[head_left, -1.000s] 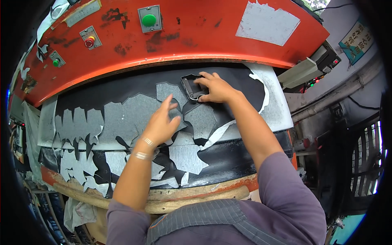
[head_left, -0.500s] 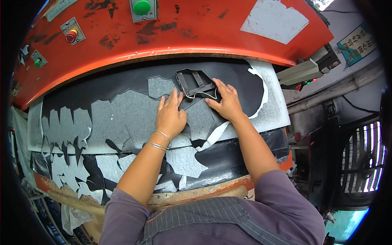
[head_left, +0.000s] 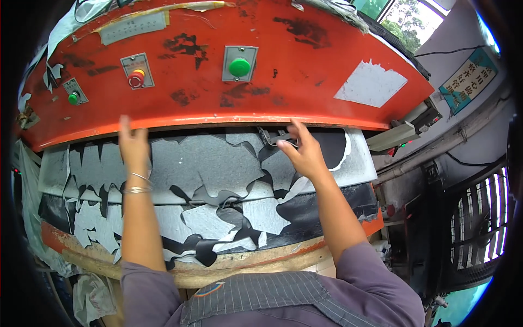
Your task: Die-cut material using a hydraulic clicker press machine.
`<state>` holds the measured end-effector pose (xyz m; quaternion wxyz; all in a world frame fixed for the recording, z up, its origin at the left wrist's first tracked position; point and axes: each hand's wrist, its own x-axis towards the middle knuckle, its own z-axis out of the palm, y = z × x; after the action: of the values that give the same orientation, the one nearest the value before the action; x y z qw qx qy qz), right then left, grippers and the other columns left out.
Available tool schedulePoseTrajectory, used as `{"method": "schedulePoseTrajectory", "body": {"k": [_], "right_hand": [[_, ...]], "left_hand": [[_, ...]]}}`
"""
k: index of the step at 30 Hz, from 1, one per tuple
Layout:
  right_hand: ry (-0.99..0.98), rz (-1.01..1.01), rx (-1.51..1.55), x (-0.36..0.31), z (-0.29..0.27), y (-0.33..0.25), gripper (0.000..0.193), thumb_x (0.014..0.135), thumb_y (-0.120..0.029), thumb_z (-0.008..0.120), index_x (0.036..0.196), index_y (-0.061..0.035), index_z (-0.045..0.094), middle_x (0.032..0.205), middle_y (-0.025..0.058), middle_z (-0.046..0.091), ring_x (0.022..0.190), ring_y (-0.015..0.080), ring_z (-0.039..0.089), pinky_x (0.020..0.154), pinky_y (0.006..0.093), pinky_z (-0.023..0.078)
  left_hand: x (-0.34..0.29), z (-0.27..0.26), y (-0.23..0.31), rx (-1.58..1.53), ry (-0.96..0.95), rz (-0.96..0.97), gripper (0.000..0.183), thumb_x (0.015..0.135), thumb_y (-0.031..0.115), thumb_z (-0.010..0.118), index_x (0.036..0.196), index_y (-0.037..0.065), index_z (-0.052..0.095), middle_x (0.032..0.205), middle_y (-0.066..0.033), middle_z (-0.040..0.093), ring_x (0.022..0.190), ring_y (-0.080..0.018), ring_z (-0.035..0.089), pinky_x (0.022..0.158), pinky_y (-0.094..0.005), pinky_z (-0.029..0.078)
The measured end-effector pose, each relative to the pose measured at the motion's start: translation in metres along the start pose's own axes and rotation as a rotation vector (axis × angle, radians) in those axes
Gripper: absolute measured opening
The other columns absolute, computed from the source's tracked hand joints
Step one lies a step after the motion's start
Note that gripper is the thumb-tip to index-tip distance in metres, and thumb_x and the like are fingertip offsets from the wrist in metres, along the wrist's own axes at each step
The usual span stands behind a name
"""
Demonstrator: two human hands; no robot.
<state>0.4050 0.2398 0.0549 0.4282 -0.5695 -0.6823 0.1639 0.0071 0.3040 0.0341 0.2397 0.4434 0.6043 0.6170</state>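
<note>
My left hand [head_left: 134, 148], blurred by motion, is raised over the left part of the grey sheet material [head_left: 207, 163], below the red machine beam. Its fingers are stretched upward and hold nothing I can see. At the right, my right hand [head_left: 306, 155] has its thumb and fingers apart beside a metal cutting die [head_left: 265, 136]. Its thumb overlaps the die's right side; whether they touch I cannot tell. The die lies on the dark sheet [head_left: 333, 147], its far part hidden under the beam.
The red beam [head_left: 305, 98] spans the far side, carrying a large green button [head_left: 239, 67], a red stop button [head_left: 136, 79] and a small green button [head_left: 74, 98]. Torn grey and black scraps [head_left: 207, 220] hang over the near edge, above a worn wooden rail [head_left: 261, 268].
My left hand has left the die's side and swung left. My right hand stays near the die, its fingers lifted. The view has tilted up, showing more of the beam.
</note>
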Motion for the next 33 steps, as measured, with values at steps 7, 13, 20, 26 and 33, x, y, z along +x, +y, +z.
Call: {"method": "schedulePoseTrajectory", "body": {"k": [7,13,20,26,33], "right_hand": [[0.201,-0.204,-0.027,0.077,0.050,-0.136,0.045,0.082,-0.025,0.073,0.111,-0.0027,0.048,0.076,0.0112,0.062,0.068,0.0241,0.064,0.061,0.0369,0.049],[0.110,-0.171,0.130,0.019,0.045,-0.118,0.043,0.083,-0.031,0.072,0.104,-0.0040,0.047,0.065,0.0100,0.058,0.058,0.0284,0.059,0.054,0.0382,0.046],[-0.887,-0.171,-0.156,-0.163,0.004,-0.095,0.055,0.077,-0.045,0.071,0.110,-0.0019,0.061,0.104,0.0163,0.064,0.103,0.0352,0.058,0.083,0.0443,0.048],[-0.623,-0.280,-0.359,-0.215,0.004,-0.067,0.039,0.059,-0.018,0.077,0.092,-0.0050,0.060,0.088,0.0098,0.058,0.088,0.0261,0.058,0.076,0.0354,0.050],[-0.779,-0.343,-0.258,-0.194,-0.017,-0.055,0.032,0.060,-0.017,0.075,0.086,-0.0026,0.063,0.088,0.0125,0.061,0.089,0.0281,0.060,0.075,0.0371,0.052]], "left_hand": [[0.095,-0.132,0.019,0.261,0.303,0.401,0.054,0.088,0.009,0.049,0.141,0.000,0.041,0.155,-0.0181,0.023,0.143,-0.0223,0.024,0.110,-0.0283,0.024],[0.016,-0.146,0.031,0.183,0.003,0.275,0.037,0.093,0.010,0.049,0.129,0.003,0.056,0.132,-0.0135,0.054,0.111,-0.0199,0.056,0.097,-0.0300,0.041],[-0.235,-0.080,0.042,0.207,-0.858,0.055,0.015,0.084,0.020,0.066,0.087,0.005,0.071,0.083,-0.0101,0.070,0.074,-0.0205,0.065,0.066,-0.0333,0.051],[-0.301,-0.036,0.057,0.500,-0.803,0.334,0.011,0.076,0.018,0.069,0.078,0.008,0.072,0.076,-0.0108,0.067,0.074,-0.0311,0.062,0.068,-0.0389,0.049],[-0.306,-0.013,0.073,0.578,-0.721,0.243,0.018,0.072,0.024,0.070,0.064,0.007,0.070,0.065,-0.0104,0.064,0.064,-0.0305,0.062,0.062,-0.0377,0.050]]}}
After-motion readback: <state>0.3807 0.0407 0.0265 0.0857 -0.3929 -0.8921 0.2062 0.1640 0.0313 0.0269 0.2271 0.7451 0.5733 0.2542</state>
